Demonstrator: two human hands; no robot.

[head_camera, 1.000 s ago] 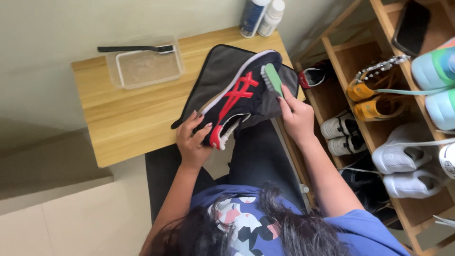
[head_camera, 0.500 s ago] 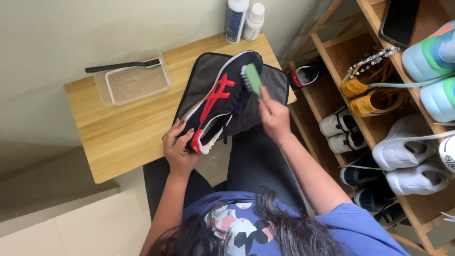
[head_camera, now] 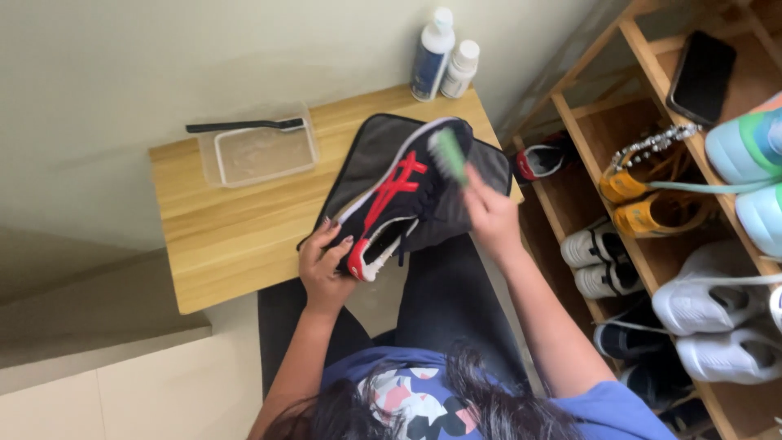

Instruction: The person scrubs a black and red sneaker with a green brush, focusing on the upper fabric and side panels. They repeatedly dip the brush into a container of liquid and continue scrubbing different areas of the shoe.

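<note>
The green-bristled brush point(head_camera: 449, 154) has shifted toward the toe of the black-and-red mesh sneaker point(head_camera: 399, 195). Right hand point(head_camera: 487, 213) grip closed on brush; left hand point(head_camera: 324, 265) grip clasps sneaker heel.

I note a black sneaker point(head_camera: 399, 200) with red stripes and white sole, a green brush point(head_camera: 449, 155), a dark grey mat point(head_camera: 366, 151), a light wood-grain desk point(head_camera: 236, 236), and 2 white-capped bottles point(head_camera: 444, 57).
</note>
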